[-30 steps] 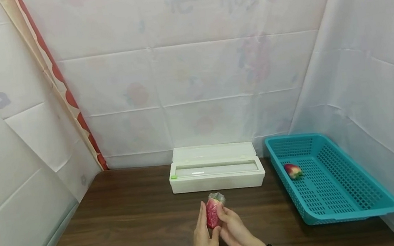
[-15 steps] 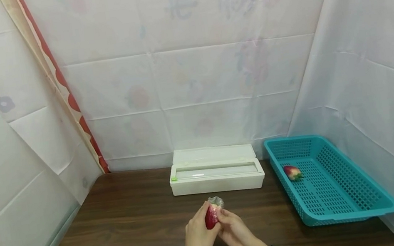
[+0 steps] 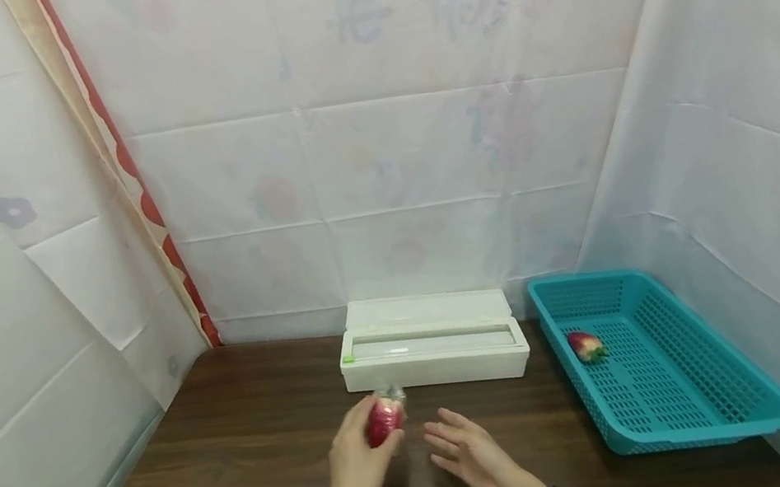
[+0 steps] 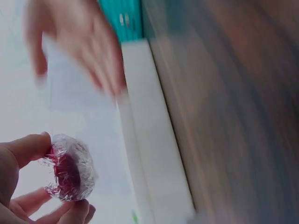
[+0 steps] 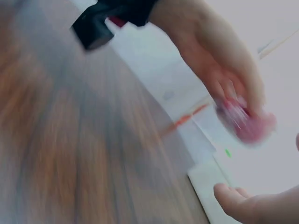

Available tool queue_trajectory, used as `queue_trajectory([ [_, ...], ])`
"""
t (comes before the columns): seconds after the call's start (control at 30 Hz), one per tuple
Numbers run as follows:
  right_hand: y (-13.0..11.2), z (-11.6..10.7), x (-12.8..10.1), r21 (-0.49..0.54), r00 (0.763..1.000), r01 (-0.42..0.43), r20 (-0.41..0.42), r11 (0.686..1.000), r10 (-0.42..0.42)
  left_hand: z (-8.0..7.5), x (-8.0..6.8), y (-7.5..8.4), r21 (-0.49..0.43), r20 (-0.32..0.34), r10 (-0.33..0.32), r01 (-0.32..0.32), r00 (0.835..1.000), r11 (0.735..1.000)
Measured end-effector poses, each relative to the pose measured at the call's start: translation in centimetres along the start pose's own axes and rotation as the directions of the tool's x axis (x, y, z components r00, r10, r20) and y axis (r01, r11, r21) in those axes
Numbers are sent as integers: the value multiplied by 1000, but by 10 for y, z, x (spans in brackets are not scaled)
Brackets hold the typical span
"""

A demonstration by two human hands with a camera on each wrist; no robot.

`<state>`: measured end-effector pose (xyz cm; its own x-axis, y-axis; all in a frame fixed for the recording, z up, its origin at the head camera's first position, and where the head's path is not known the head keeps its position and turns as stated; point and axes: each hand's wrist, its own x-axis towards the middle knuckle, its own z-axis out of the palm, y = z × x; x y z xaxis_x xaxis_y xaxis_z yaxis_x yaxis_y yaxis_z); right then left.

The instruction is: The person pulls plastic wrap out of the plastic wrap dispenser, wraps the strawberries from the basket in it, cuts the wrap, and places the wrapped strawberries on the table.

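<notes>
Nearest to you, your left hand [image 3: 353, 473] is pinching the wrapped strawberry [image 3: 384, 419] between thumb and fingertips, lifting it clear of the surface [image 3: 241, 464]. The left wrist view is showing the film bunched loosely around the red fruit [image 4: 69, 173], with only the fingertips [image 4: 28, 145] gripping it. That light pinch on slick film is the first risk: the berry could be slipping out and rolling across the wood, or you could be squeezing too hard and bruising it.

Just beside it, your right hand [image 3: 468, 453] is hovering with its fingers spread and holding nothing, apart from the fruit. With no second support, the gathered end of the film could be unwinding, since nothing appears to be pressing it flat. The right wrist view is too blurred to show how well the wrap is sealed.

Further back, the white film dispenser [image 3: 433, 347] is lying with its lid raised; a sleeve passing low over it could be snagging the edge.

Farthest, to the right, the teal basket [image 3: 690, 409] is holding another strawberry [image 3: 587, 345]. Its open mesh and low wall could be letting a tossed berry bounce out.
</notes>
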<state>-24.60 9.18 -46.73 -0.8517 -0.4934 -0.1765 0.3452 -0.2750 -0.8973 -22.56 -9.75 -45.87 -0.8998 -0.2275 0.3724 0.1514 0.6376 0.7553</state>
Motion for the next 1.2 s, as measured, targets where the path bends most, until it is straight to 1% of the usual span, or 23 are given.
queue_trajectory([
  [0.07,-2,-10,-4,-91,1000,6,-7,996,-7,-15,9,-15,16,-19,-43,43,999,999],
  [0.1,-4,-15,-6,-148,1000,11,-17,989,-13,-23,13,-24,27,-24,-63,64,998,998],
  [0.17,-7,-26,-10,-277,999,21,-37,961,-33,-38,26,-41,60,-11,-105,106,994,993],
  [0.23,-11,-37,-14,-407,996,45,-57,912,-75,-50,40,-59,91,10,-136,134,991,987],
  [0.3,-14,-45,-18,-520,989,61,-85,852,-122,-60,55,-76,111,32,-154,150,988,982],
  [0.4,-21,-55,-23,-661,967,93,-119,745,-226,-70,73,-100,147,52,-173,164,984,975],
  [0.47,-25,-60,-26,-723,947,96,-145,684,-286,-75,81,-114,175,78,-188,172,979,969],
  [0.53,-28,-64,-29,-759,929,97,-163,643,-333,-78,86,-125,199,108,-206,182,972,963],
  [0.57,-29,-66,-30,-766,924,96,-169,635,-343,-79,87,-130,207,126,-217,189,968,960],
  [0.63,-30,-69,-30,-762,921,93,-179,641,-346,-80,88,-137,225,150,-237,200,960,953],
  [0.73,-31,-72,-31,-742,927,88,-184,665,-327,-80,88,-144,228,166,-261,220,951,948],
  [0.77,-30,-72,-31,-739,929,88,-182,668,-323,-79,88,-146,228,167,-265,225,950,947],
  [0.93,-29,-73,-31,-720,938,87,-174,688,-301,-74,89,-150,240,166,-256,213,952,947],
  [1.0,-28,-73,-30,-707,942,78,-178,703,-283,-73,90,-151,253,165,-252,206,954,945],
  [1.2,-23,-74,-25,-668,956,69,-167,741,-240,-75,91,-151,288,152,-269,218,951,933],
])
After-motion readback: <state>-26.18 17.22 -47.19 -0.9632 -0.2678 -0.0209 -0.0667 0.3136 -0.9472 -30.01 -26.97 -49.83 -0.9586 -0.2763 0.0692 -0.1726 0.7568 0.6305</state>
